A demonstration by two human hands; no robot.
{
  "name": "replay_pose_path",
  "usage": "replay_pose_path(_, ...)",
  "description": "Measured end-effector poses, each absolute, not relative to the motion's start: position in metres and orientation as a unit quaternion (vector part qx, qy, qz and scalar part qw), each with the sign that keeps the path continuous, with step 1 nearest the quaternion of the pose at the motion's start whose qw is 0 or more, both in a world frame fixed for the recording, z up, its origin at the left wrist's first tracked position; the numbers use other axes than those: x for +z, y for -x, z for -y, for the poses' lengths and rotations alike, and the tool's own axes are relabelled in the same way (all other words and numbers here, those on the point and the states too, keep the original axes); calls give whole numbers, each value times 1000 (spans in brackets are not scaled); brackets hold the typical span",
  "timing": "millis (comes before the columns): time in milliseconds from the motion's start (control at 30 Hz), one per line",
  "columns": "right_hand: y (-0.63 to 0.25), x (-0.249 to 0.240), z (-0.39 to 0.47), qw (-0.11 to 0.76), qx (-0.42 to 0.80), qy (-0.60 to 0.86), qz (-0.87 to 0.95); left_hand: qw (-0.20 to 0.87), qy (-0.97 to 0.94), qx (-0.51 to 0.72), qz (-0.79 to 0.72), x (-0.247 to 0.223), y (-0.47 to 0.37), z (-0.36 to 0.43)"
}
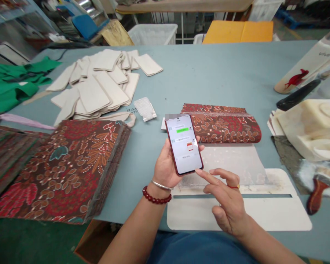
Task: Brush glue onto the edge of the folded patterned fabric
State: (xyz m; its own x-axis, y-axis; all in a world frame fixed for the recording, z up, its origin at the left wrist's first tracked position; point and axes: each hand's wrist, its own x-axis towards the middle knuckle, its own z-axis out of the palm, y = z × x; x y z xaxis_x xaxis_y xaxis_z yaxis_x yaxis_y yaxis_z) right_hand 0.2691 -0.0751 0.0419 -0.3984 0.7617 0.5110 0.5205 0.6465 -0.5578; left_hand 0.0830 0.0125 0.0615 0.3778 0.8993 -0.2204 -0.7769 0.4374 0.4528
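Observation:
My left hand [165, 167] holds a red-edged smartphone [183, 143] upright above the table, its lit screen showing a chat. My right hand [225, 200] hovers just right of it, the index finger touching the phone's lower right corner; the other fingers are curled loosely and hold nothing. Behind the phone lies a folded piece of brown-red floral fabric [222, 124]. Under my hands sits a white template board [264, 212] with a long slot, and a clear plastic sheet [236, 161] rests on it.
A thick stack of the floral fabric [63, 172] lies at the left. Several cream board pieces [99, 84] are piled behind it, green cloth [13, 84] at far left. A white block [310, 126], a brush [317, 189] and a fish-print cylinder [305, 73] sit at right.

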Motion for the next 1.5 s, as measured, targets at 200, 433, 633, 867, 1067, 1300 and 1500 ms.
replay_pose_path(200,-280,40,78,390,155,396,816,823,-152,504,-214,63,-82,-13)
replay_pose_path(433,-282,42,78,394,149,401,813,821,-150,506,-216,66,-84,-13)
replay_pose_path(633,-276,44,77,399,144,403,811,830,-131,501,-207,68,-84,-11)
replay_pose_path(867,-275,42,77,397,153,397,814,829,-139,502,-203,69,-85,-9)
replay_pose_path(1067,-274,44,77,394,145,405,812,828,-141,501,-206,69,-87,-8)
replay_pose_path(1300,-272,43,76,398,139,405,811,831,-139,501,-200,69,-87,-7)
replay_pose_path(1500,-272,44,77,401,143,398,812,832,-140,497,-202,69,-87,-7)
